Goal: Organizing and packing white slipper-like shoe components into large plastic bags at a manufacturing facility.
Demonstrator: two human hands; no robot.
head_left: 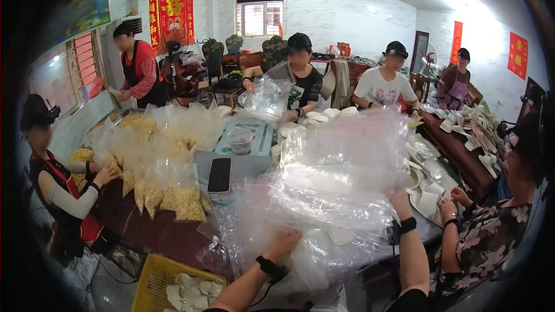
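Left hand (287, 238): yours, reaching into the clear plastic bags (335, 179); fingers hidden, grasp cannot be told.
Right hand (398, 195): lifting a bag's edge; fingers hidden too.
Bags: heaped on the table (150, 231), before you.
Advice: separate one sheet only; keep clear of the phone (219, 174).

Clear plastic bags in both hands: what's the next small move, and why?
Probably peel one bag off the bundle. The left hand grips the lower edge of the clear plastic bags, and the right hand is pushed up into them, mostly hidden. The bags hang crumpled together over the table, none opened or separated.
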